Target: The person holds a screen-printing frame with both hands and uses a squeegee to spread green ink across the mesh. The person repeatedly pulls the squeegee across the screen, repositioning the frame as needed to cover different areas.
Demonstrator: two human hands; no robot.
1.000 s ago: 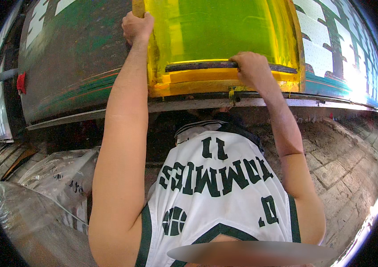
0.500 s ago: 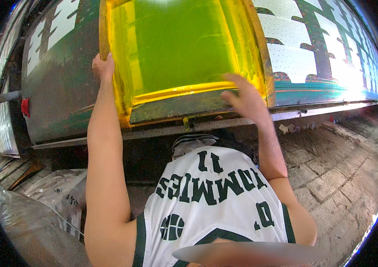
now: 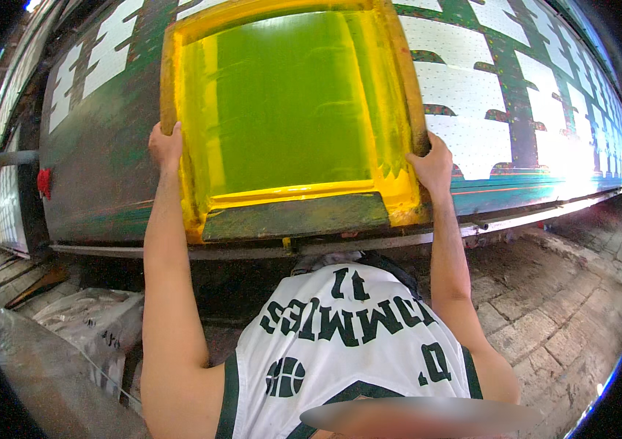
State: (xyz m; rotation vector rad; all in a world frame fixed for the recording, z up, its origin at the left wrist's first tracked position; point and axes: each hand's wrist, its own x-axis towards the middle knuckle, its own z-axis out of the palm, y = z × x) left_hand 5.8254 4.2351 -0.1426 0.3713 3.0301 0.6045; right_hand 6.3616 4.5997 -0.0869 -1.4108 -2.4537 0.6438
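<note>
A screen printing frame (image 3: 289,110) lies on the long dark printing table, its green-looking mesh ringed by wet yellow ink. Along its near end a thick bead of yellow ink (image 3: 292,192) runs beside a dark, stained strip (image 3: 296,219). My left hand (image 3: 166,146) is closed around the left side bar, thumb on top. On the opposite side bar, my right hand (image 3: 434,164) has its thumb over the inner edge and its fingers around the outside. The undersides of both hands' grips are hidden.
White cut pieces (image 3: 464,91) lie in rows on the table (image 3: 98,175), right and far left. A metal rail (image 3: 508,217) follows its near edge. A grey bar with a red rag (image 3: 43,183) is at left. Plastic-wrapped bundles (image 3: 91,322) stand lower left; brick paving (image 3: 545,314) lies right.
My right hand has gone from a blurred, open pose over the frame's near right corner to gripping its right side bar. The frame now appears lower in view, with its far end showing.
</note>
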